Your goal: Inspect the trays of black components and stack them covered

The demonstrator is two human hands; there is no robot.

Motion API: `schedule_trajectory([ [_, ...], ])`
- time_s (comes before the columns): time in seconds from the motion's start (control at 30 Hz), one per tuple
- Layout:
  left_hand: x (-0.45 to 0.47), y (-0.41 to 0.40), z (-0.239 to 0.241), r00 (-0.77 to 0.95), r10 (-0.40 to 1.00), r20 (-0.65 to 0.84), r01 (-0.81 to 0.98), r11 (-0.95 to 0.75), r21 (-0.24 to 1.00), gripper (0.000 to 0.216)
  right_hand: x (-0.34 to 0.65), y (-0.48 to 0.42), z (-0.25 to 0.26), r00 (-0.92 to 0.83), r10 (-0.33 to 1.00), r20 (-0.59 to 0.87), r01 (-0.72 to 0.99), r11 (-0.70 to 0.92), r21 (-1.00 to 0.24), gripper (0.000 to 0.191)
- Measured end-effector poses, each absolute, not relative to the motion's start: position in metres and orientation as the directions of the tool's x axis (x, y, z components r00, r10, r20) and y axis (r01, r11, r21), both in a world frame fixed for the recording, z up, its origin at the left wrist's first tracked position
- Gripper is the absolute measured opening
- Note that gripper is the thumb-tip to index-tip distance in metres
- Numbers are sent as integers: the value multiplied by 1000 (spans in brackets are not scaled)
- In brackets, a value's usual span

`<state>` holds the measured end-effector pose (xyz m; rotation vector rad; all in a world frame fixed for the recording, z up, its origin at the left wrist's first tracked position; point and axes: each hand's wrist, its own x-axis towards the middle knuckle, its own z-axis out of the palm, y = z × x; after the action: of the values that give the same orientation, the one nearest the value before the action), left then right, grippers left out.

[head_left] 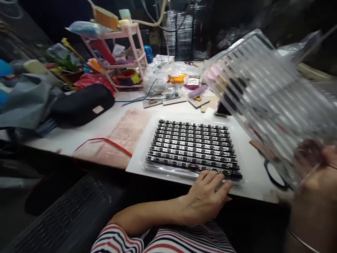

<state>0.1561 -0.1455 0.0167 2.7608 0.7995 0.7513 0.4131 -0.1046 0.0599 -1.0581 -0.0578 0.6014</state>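
A clear plastic tray (168, 168) lies on a white sheet, filled with several rows of black-and-silver strips (193, 144). At its front edge rests my left hand (206, 195), fingers slightly bent and spread, fingertips touching the frontmost strip or the tray rim; I cannot tell which. A small dark brown piece (193, 166) sits on the front strip, left of those fingers. My right hand (322, 172), blurred and cut by the frame's edge, grips a second clear ribbed plastic tray (276, 95), lifted and tilted over the table's right side. Nothing shows inside this raised tray.
A pink shelf rack (134, 45) with odds and ends stands at the back left. Nearby are a black case (84, 103), a red cord (102, 139) and a blue cable (137, 99). Small flat boards (173, 101) lie behind the filled tray. The table's front edge runs close below.
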Motion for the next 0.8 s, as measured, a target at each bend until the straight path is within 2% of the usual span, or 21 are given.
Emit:
schedule_trajectory([
  [0.07, 162, -144, 14, 717, 519, 464, 425, -854, 298, 32, 420, -105, 58, 855, 513, -80, -301, 365, -881, 24],
  [0.1, 167, -144, 12, 721, 501, 478, 405, -865, 297, 32, 425, -105, 56, 856, 516, -46, -271, 369, -889, 24],
  [0.23, 186, -145, 6, 763, 448, 466, 356, -893, 276, 36, 438, -110, 51, 862, 505, -47, -276, 388, -879, 23],
  [0.4, 200, -148, 6, 766, 475, 433, 404, -880, 249, 38, 440, -118, 52, 864, 502, -28, -256, 392, -884, 22],
  [0.6, 193, -148, 20, 789, 504, 352, 400, -856, 328, 37, 441, -121, 49, 861, 509, -8, -252, 413, -875, 25],
  [0.7, 169, -149, 26, 745, 517, 422, 397, -852, 342, 32, 442, -124, 46, 862, 507, -7, -253, 418, -872, 23],
  [0.8, 135, -148, 29, 648, 588, 485, 485, -809, 333, 31, 444, -127, 42, 866, 500, 0, -239, 414, -878, 20],
])
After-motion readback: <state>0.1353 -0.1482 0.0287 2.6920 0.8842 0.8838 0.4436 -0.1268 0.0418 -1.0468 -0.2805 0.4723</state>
